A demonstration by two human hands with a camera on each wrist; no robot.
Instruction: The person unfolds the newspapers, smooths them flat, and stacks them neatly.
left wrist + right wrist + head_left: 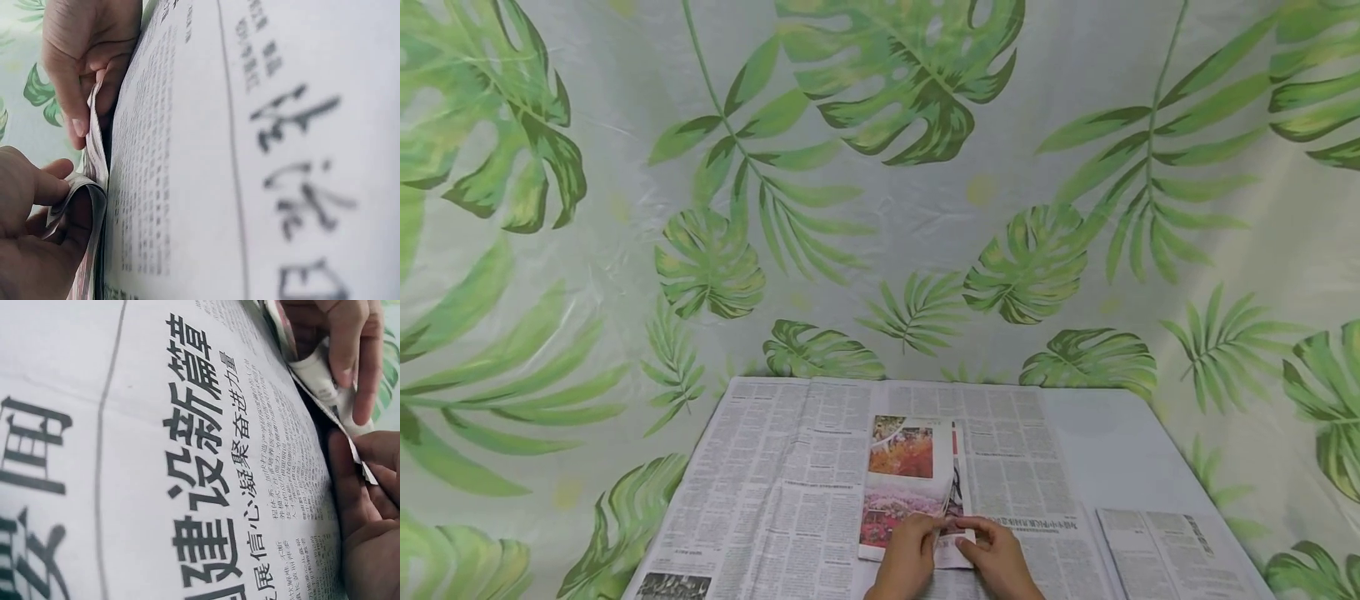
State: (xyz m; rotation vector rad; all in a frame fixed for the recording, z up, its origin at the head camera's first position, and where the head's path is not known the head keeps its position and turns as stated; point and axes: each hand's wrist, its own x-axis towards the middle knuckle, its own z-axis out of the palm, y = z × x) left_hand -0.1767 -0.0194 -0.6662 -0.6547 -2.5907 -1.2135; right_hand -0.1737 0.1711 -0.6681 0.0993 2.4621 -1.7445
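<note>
A folded newspaper sheet (901, 487) with colour photos of flowers lies in front of me, its long side pointing away. At its near right part, my left hand (912, 550) and right hand (998, 557) work close together. The left wrist view shows my left hand (31, 231) pinching a curled-over edge of the paper (97, 187) between thumb and fingers. Beside it, my right hand (94, 56) grips the same sheet farther along. Thin layered paper edges (369, 472) stick out between the right thumb and fingers in the right wrist view.
Open newspaper pages (820, 467) cover most of the white table (1105, 433). Another folded newspaper (1172, 550) lies at the near right. A leaf-patterned sheet (917, 208) hangs behind the table and along both sides.
</note>
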